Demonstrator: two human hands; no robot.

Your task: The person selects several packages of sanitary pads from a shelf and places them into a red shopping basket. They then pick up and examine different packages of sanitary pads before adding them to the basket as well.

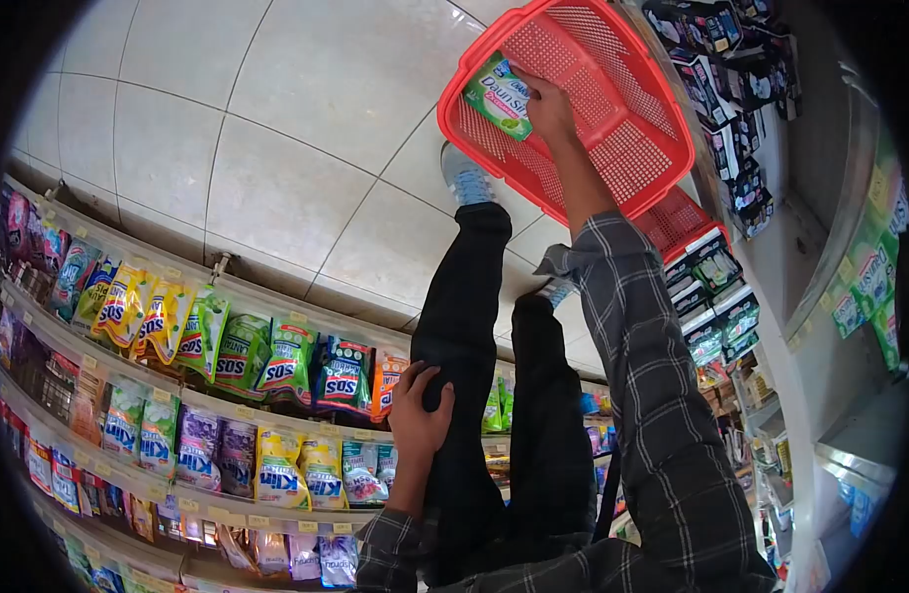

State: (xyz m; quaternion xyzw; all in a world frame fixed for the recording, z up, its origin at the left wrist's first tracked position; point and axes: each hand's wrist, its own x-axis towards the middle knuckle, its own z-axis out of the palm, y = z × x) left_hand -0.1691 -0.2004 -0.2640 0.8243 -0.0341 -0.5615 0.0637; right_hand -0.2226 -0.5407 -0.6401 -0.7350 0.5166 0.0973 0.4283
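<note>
A green and white packet [498,99] is in my right hand [550,107], held by its edge between thumb and fingers. Both are inside the opening of a red plastic basket [627,163] with perforated walls, with the packet close to the basket's left wall. Whether the packet touches the basket floor I cannot tell. My left hand [421,407] rests on my thigh in black trousers, its fingers spread and nothing in it.
Shelves [217,400] full of coloured pouches curve along the left and bottom. More shelves [800,326] stand on the right, with dark packages [736,119] beside the basket. My shoe [467,178] is on the tiled floor [286,148].
</note>
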